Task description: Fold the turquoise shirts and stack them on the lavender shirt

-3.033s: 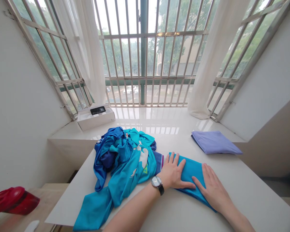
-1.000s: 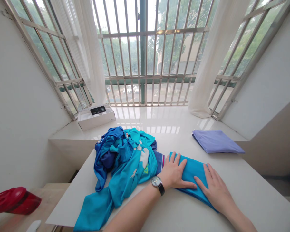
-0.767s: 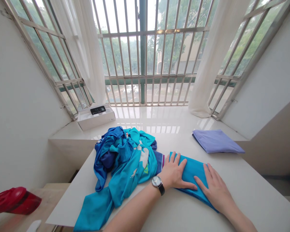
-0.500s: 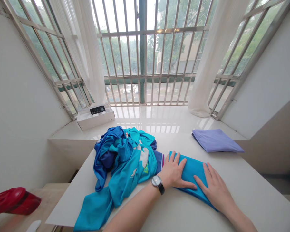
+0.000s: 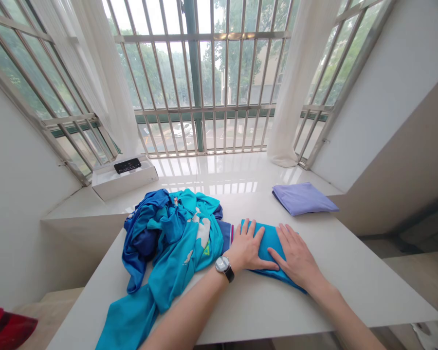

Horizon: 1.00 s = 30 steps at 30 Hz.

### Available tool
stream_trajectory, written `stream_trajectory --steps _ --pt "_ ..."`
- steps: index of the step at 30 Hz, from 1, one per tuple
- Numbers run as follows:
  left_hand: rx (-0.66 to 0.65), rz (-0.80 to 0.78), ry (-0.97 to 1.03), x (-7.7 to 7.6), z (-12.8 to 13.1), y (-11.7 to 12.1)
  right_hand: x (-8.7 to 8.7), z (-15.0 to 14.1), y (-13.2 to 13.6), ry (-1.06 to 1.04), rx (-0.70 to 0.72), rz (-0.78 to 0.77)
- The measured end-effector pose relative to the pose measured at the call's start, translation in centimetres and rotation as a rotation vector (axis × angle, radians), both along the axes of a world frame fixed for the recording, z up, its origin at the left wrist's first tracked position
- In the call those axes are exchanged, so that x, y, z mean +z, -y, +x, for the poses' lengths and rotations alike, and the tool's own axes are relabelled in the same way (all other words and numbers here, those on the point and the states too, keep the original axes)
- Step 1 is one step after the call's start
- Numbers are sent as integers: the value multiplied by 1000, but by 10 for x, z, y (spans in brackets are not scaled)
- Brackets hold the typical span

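Note:
A folded turquoise garment (image 5: 268, 239) lies flat on the white table (image 5: 248, 311), partly covered by both hands. My left hand (image 5: 246, 247), with a watch (image 5: 223, 265) at its wrist, rests palm down on its left part, fingers spread. On its right part lies my right hand (image 5: 295, 255), also flat with fingers apart. Left of them is a crumpled heap of turquoise and blue clothes (image 5: 182, 243) with white prints; one strip hangs toward the near table edge. A navy piece with a striped edge (image 5: 226, 234) sticks out between heap and folded garment.
A folded lavender cloth (image 5: 302, 198) lies at the back right. On the sill at the back left stands a white box (image 5: 126, 183) with a black phone-like device (image 5: 127, 166) on top. A red object (image 5: 9, 328) sits low at the left. Barred windows and curtains are behind.
My right hand has slid inward over the folded garment, closer to my left hand, which stays on it. The whole view has shifted, so things appear farther left.

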<state>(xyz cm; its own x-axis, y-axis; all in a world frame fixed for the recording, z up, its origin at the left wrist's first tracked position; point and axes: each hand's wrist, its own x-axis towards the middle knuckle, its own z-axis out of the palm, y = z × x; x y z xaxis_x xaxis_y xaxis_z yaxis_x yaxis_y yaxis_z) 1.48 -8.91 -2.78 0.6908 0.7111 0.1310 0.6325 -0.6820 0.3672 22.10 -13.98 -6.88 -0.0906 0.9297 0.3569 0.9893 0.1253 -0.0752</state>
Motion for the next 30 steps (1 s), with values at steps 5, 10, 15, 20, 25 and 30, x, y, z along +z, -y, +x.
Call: stream_trajectory --steps 5,10,15,20,25,30 --pt "-3 -4 0 -1 1 -1 -4 -1 3 -18 32 -82" --pt "3 -15 11 -1 0 -1 -7 3 11 -2 -16 -89" --pt "8 5 13 1 0 1 -10 4 16 -9 -36 -78" --pt "-42 77 26 2 -3 4 -15 7 25 -20 -52 -66" --pt "-45 58 28 -1 -3 3 -18 8 26 -37 -49 -55" --pt "-38 16 12 -2 -1 2 -21 9 26 -39 -32 -45"
